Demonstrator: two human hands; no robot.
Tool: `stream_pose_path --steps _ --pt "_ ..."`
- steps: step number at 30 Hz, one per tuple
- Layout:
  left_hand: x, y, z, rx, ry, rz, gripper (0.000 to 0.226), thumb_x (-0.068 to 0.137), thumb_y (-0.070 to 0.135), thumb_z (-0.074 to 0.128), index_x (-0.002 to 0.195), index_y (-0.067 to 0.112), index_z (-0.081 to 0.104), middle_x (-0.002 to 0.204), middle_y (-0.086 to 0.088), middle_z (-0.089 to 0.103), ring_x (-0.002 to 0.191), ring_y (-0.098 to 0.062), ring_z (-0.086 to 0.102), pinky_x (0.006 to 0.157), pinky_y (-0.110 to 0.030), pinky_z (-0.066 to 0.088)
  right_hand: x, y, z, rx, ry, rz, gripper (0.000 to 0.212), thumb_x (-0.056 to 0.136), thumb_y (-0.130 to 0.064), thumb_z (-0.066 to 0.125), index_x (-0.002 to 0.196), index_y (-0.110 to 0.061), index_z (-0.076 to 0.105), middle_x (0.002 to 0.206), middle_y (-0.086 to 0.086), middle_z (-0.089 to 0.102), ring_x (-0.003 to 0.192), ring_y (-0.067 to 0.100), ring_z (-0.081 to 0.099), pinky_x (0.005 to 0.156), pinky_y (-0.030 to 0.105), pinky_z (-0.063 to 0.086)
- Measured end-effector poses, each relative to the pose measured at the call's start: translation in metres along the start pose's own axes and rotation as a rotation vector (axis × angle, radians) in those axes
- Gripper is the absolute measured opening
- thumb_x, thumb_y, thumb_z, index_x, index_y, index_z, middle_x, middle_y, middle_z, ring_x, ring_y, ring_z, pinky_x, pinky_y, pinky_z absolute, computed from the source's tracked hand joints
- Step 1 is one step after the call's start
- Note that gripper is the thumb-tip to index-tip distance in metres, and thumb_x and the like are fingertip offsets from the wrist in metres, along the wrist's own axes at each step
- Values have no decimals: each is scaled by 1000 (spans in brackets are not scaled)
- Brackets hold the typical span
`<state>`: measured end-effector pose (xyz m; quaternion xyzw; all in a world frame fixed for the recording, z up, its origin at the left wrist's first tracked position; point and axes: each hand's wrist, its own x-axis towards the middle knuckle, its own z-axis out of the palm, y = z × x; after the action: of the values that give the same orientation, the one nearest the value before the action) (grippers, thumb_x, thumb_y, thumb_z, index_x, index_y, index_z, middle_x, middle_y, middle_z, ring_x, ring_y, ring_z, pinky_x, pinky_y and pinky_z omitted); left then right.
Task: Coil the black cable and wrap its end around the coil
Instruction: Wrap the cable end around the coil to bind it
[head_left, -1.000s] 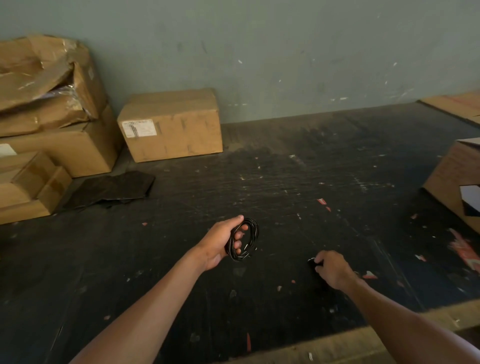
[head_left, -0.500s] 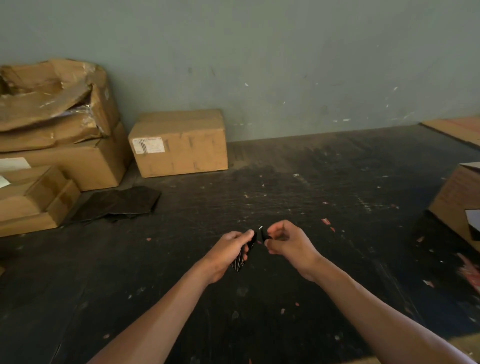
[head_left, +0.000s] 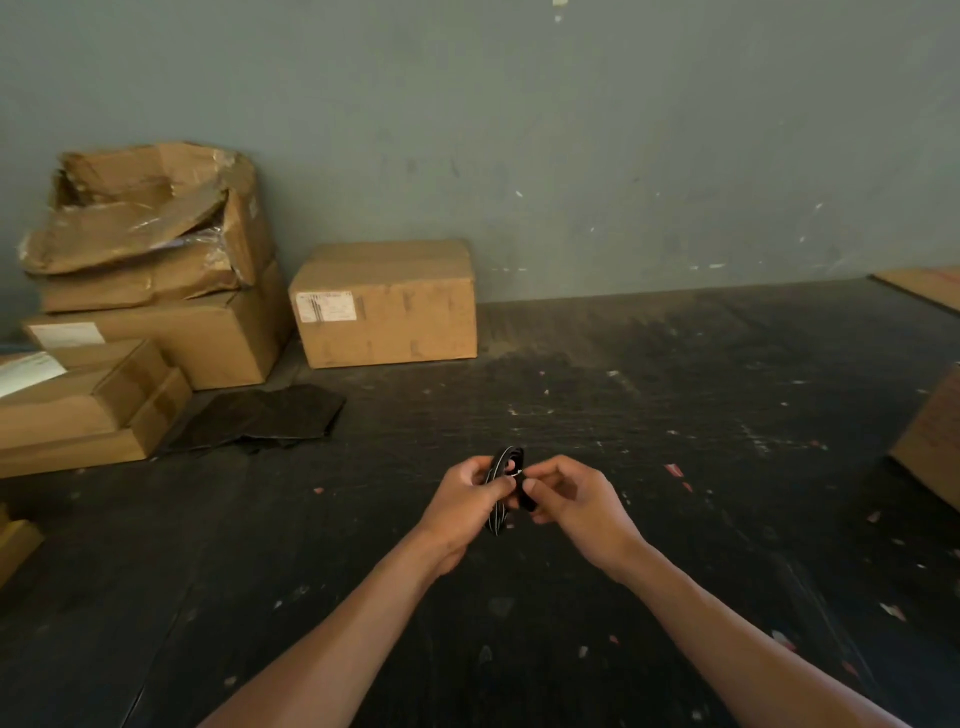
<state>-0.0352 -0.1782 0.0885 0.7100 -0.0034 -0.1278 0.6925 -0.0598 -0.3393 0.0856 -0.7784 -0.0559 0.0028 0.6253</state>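
One black cable (head_left: 503, 488), coiled into a narrow loop and held edge-on above the dark floor (head_left: 675, 415). Two hands: left hand (head_left: 462, 506) fingers closed around the coil's left side; right hand (head_left: 571, 499) fingers pinched on the cable's end at the coil's right edge. Cardboard boxes: one sealed box (head_left: 387, 304) against the wall, a stack of about four at left (head_left: 145, 312), one partly seen at right (head_left: 930, 441). Nothing between camera and coil.
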Motion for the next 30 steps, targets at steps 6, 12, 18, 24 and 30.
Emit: stream_pose_path --steps 6,12,18,24,30 --pt "1 6 2 -15 6 -56 23 89 0 60 110 6 67 90 -8 68 77 -14 62 66 -22 54 -1 -3 3 -192 31 -119 12 93 -8 64 93 -20 65 81 -3 74 74 3 70 62 19 54" --pt "2 2 5 -45 12 -110 23 89 0 59 110 5 68 95 -13 67 80 -17 61 87 -37 51 3 -6 3 -228 -57 -101 20 98 -4 53 89 -22 57 82 -3 69 71 -3 65 59 15 50" --pt "5 1 -1 -24 -17 -134 27 88 1 61 114 7 67 96 -11 69 85 -18 62 87 -36 51 3 -1 4 -292 -39 -146 17 96 -7 57 96 -24 61 87 -3 72 81 3 70 67 21 54" --pt "7 4 0 -121 57 -167 25 91 1 59 115 8 65 107 -17 70 99 -25 66 87 -41 56 -1 -1 6 -390 -49 -252 23 96 -2 51 90 -24 54 93 -7 58 83 1 58 69 18 49" --pt "18 1 -24 -162 206 -177 27 94 1 56 120 8 61 95 -8 68 80 -17 61 80 -36 50 -12 -5 -1 -378 -195 -192 16 96 -10 54 94 -25 57 104 -4 53 92 2 53 79 19 48"
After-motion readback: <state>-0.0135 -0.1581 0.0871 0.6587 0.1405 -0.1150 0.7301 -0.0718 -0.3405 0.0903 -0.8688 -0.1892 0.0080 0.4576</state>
